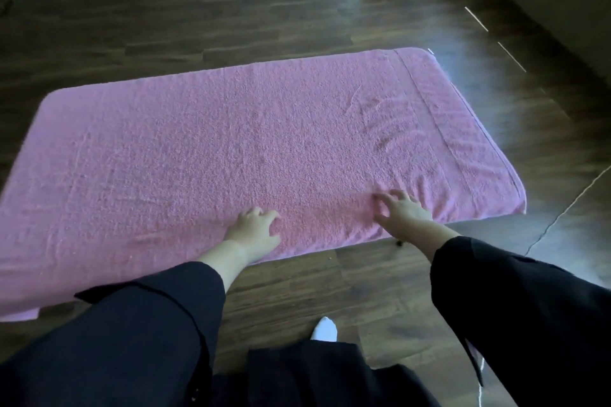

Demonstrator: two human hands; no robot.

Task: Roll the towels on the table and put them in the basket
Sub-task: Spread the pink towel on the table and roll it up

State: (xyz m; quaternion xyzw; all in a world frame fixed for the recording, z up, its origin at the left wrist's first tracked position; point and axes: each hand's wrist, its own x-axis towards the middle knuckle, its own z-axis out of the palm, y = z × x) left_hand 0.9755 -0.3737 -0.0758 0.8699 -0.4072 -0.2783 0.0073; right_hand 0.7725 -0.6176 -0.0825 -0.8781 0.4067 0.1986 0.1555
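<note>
Sleeves (pixel 148 324): dark, cut off below.
Left hand (pixel 254 228): fingers loosely curled, resting on pink towel (pixel 231 129).
Right hand (pixel 401 211): fingers spread, pressing the towel's near edge.
Surface: hidden under towel.

Left hand (pixel 254 230) and right hand (pixel 401 211) rest palm-down (the 2 side by side), loosely spread.

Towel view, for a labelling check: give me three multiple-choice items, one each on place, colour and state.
1. Where do the left hand and right hand rest on the towel? A far edge; B near edge; C off it, on the floor.
2. Towel colour? A white; B green; C pink.
3. Towel state? A spread flat; B rolled up; C heaped.
Answers: B, both hands lie along the edge closest to the camera; C, its whole surface is pink; A, it lies open with only slight wrinkles.
</note>
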